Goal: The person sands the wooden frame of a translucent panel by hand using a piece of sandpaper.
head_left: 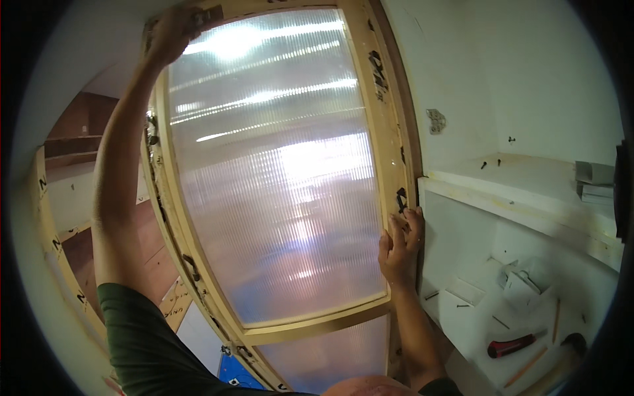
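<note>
A tall door (320,325) with a pale wooden frame and a ribbed, see-through panel (264,198) stands in front of me. My left hand (175,36) reaches up to its top left corner, fingers closed around a small dark object (210,16) pressed against the frame; its kind cannot be made out. Lower down, my right hand (401,254) rests on the right side of the frame, its fingers apart and slightly bent, holding nothing. Dark marks run along the frame's wood, and tape covers parts of it.
On the right, a white shelf (528,188) carries screws and a grey box (593,175). Below lie a red and black utility knife (512,345), pencils (526,366), loose screws, a plastic bag (522,284) and a hammer (573,342). Wooden shelving (72,148) stands on the left.
</note>
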Available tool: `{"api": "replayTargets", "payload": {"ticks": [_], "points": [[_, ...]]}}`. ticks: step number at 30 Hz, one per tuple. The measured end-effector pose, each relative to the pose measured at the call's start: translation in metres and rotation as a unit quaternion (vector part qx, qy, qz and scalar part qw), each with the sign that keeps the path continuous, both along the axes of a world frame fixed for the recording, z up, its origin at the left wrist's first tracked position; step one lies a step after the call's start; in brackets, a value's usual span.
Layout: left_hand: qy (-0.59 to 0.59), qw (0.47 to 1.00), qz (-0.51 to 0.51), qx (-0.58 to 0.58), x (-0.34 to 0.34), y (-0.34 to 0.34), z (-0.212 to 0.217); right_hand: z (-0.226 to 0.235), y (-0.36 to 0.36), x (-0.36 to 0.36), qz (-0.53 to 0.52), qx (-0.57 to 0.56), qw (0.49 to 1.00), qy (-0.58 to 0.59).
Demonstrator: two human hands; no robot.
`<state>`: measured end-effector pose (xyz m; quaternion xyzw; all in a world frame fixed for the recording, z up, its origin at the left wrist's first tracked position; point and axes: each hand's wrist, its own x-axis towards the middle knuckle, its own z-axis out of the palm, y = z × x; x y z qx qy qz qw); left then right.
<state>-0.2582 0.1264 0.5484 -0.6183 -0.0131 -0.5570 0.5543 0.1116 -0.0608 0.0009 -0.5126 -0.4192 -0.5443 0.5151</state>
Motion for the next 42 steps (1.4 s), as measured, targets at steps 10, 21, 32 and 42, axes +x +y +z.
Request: {"api": "replayTargets", "payload": {"ticks": [10, 21, 32, 42], "points": [[-0.011, 0.996, -0.051, -0.068, 0.013, 0.032, 0.016, -0.002, 0.000, 0.009, -0.013, 0.024, 1.000, 0.010], [-0.049, 0.978, -0.027, -0.200, 0.069, -0.045, -0.022, 0.000, -0.002, 0.009, -0.013, 0.046, 0.999, 0.005], [-0.013, 0.997, 0.000, -0.081, 0.168, -0.059, 0.017, 0.002, 0.001, 0.006, 0.030, 0.049, 0.998, 0.021], [0.020, 0.994, -0.011, -0.107, 0.262, -0.094, 0.033, 0.005, -0.009, 0.005, 0.011, 0.041, 0.999, 0.024]]}}
